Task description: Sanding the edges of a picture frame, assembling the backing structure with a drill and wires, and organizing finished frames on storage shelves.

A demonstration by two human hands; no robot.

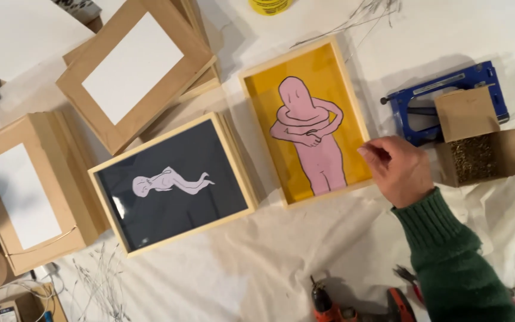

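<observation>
Touching the yellow picture frame (307,122) at its right edge, the right hand (397,170) has loosely curled fingers (372,152) holding nothing. Two pictures sit framed; the dark one (173,182) lies beside it.

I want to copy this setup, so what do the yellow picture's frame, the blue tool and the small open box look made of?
Frame: pale, unfinished-looking wood, faint grain; the right hand touches its edge. Blue tool: seemingly painted metal, glossy with hard edges. Open box: brown cardboard, matt, folded flap. It holds small brassy metal pieces, too fine to identify.
</observation>
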